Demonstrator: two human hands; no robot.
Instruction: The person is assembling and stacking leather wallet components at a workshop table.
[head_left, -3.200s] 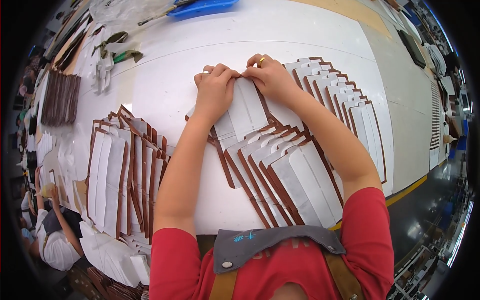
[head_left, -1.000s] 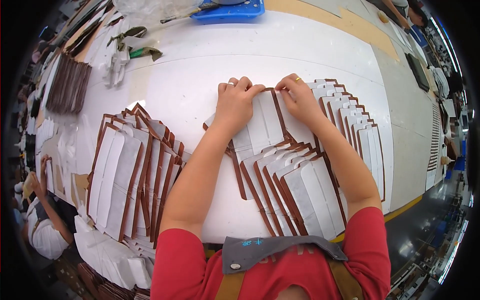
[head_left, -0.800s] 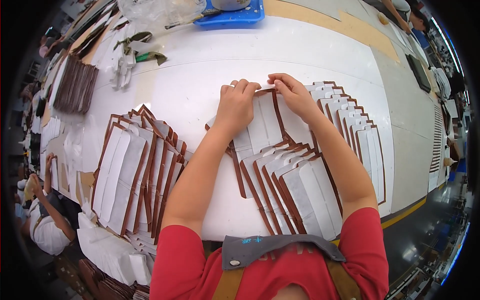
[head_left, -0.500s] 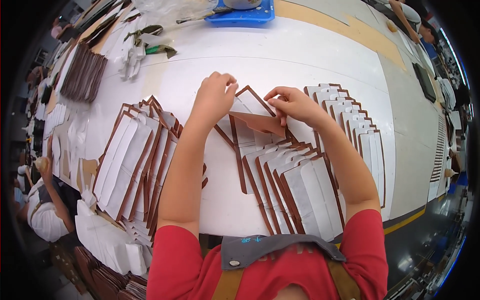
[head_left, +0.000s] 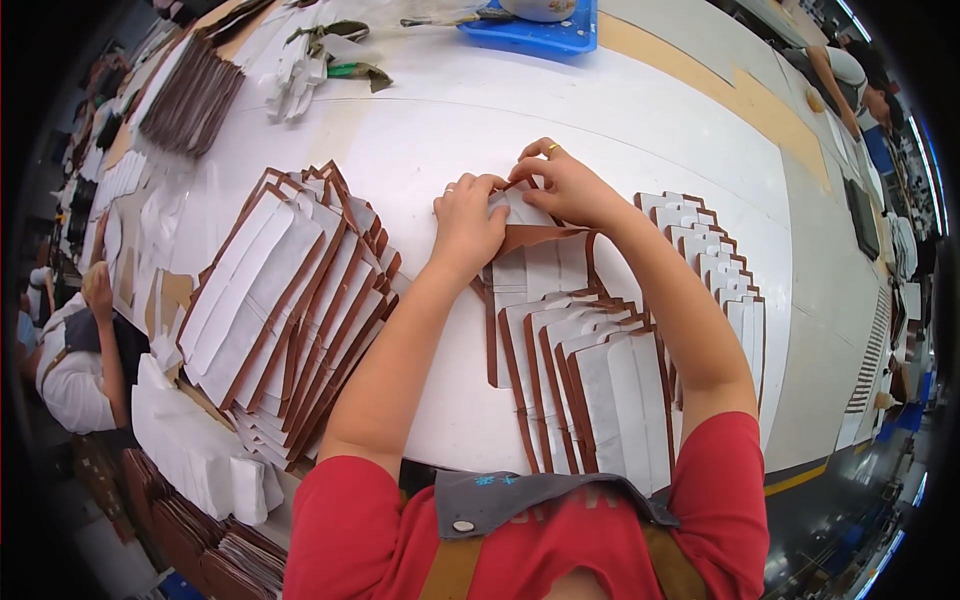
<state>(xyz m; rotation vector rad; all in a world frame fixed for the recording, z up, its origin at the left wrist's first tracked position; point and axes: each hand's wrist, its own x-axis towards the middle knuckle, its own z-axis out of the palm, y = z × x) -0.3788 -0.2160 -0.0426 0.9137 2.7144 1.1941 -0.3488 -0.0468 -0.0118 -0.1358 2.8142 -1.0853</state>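
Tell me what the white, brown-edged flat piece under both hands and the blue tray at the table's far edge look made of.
White, brown-edged flat piece: seemingly brown leather or leather-like sheet with matte white lining; its brown margin folds over softly. Blue tray: likely moulded plastic, smooth with a slight sheen. Left hand and right hand press the piece's top edge.

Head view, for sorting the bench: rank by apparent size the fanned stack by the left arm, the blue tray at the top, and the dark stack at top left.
1. Fanned stack, clearly largest.
2. Blue tray and dark stack look alike; the tray is cut off, so unranked.
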